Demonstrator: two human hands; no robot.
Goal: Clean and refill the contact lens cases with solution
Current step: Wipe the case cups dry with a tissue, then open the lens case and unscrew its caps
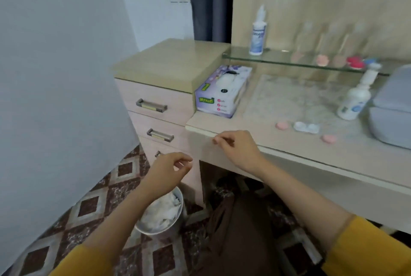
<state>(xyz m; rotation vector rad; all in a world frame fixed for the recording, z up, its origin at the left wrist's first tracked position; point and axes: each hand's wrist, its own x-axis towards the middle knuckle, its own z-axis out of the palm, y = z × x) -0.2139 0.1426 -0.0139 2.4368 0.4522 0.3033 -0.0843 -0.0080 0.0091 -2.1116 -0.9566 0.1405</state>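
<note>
The case (306, 127) is lying open on the surface (255, 135), near its front edge, with one pink cap (282, 125) just to its left and the other (329, 138) to its right. Its long axis is running roughly along that edge. From the right hand (235, 149) it is lying to the right and a little further in, and this hand is clearly the nearer one. The right hand is hovering at the surface's front edge, palm down, fingers loosely curled and gripping nothing that I can see. The left hand (171, 171) is hanging lower, above the bin (178, 224) of white waste, fingers loosely bent and apparently empty. Reaching the case is likely calling for a short rightward move of the right hand.
</note>
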